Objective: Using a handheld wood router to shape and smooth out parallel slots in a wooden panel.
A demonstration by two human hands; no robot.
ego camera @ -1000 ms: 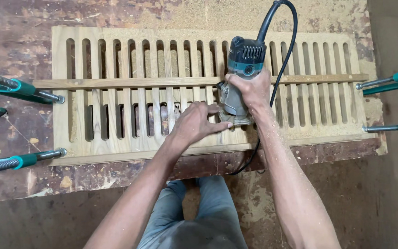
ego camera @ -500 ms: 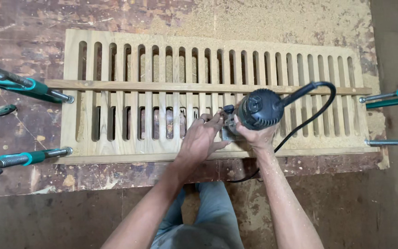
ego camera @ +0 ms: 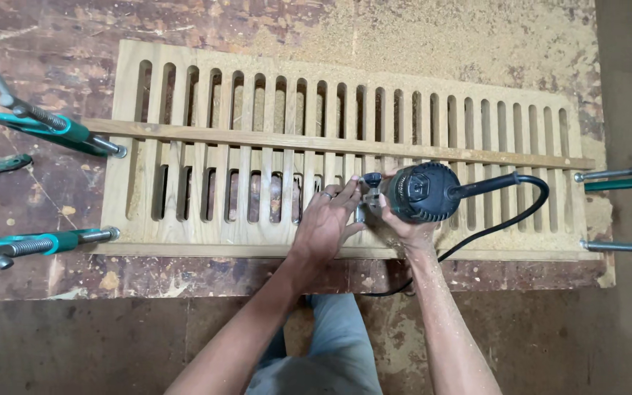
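Note:
A long slatted wooden panel [ego camera: 206, 212] lies clamped flat on the workbench, with a thin wooden strip [ego camera: 272, 139] laid across its slots. My right hand [ego camera: 407, 227] grips a dark teal trim router [ego camera: 420, 192], tipped on its side over the panel's near edge. Its black cord [ego camera: 528, 197] loops off to the right and back under the bench edge. My left hand [ego camera: 327, 219] rests on the panel just left of the tool, fingers touching its base end [ego camera: 369, 192].
Teal bar clamps hold the panel at the left [ego camera: 53, 130], lower left [ego camera: 38, 243] and right [ego camera: 623, 175]. Sawdust covers the bench [ego camera: 418, 44] behind the panel. My legs show below the near bench edge [ego camera: 184, 274].
The router went from upright on the panel to lying on its side near the front edge. My left hand moved up to its base.

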